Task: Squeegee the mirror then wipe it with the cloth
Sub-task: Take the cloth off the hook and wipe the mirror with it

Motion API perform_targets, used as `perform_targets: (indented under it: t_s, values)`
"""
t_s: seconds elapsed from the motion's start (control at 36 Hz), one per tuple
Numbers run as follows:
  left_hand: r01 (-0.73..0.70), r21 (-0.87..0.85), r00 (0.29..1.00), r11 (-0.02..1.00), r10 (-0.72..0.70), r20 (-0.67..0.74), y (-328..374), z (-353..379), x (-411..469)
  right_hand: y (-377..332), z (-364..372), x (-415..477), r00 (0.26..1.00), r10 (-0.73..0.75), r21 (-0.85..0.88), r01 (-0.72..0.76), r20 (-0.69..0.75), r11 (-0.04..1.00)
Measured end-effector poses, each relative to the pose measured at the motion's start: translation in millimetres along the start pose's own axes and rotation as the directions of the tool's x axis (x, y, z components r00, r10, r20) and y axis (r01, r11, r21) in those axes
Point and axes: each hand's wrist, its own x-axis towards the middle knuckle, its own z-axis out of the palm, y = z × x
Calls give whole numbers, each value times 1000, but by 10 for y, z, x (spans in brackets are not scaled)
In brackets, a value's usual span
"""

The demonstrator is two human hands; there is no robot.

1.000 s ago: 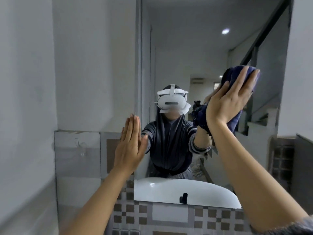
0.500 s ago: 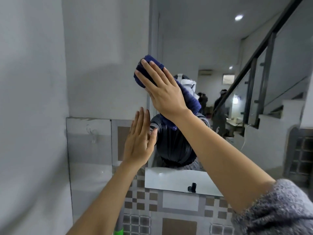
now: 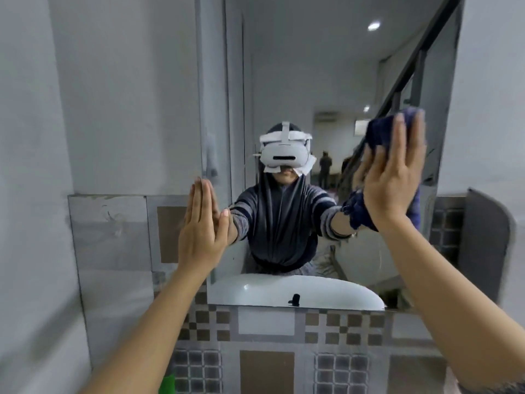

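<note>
A tall frameless mirror (image 3: 335, 66) hangs on the wall straight ahead. My right hand (image 3: 393, 177) presses a dark blue cloth (image 3: 382, 132) flat against the glass near the mirror's right edge, fingers pointing up. My left hand (image 3: 203, 228) lies flat, fingers together, against the mirror's left edge and holds nothing. No squeegee shows, except perhaps a green tip (image 3: 167, 383) at the bottom edge, too small to tell.
The mirror reflects a person in a white headset, a white basin (image 3: 298, 291) and a stair rail. Brown and grey patterned tiles (image 3: 284, 336) run below the mirror. A plain grey wall (image 3: 37, 166) stands close on the left.
My right hand swept the cloth from the mirror's right side to its upper left, then back to the right edge, lower than before. My left hand stayed against the left edge.
</note>
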Motion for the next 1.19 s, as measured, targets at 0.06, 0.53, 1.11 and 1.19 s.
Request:
perform_targets:
  t_s: [0.06,0.53,1.11,1.19]
  values:
    - [11,13,1000,1000,-11,11,-11,3,-16,151,-94,-53,989,145,6,-145,-33,989]
    - [-69,113,984,991,49,173,-308,-42,-357,-840,289,-538,944,302,34,-300,-129,953]
    - [-13,-49,991,999,20,129,-348,46,-531,-1275,520,-904,751,-558,94,565,352,820]
    - [-9,-23,994,1000,12,108,-297,85,-536,-867,323,-901,827,-464,30,480,317,877]
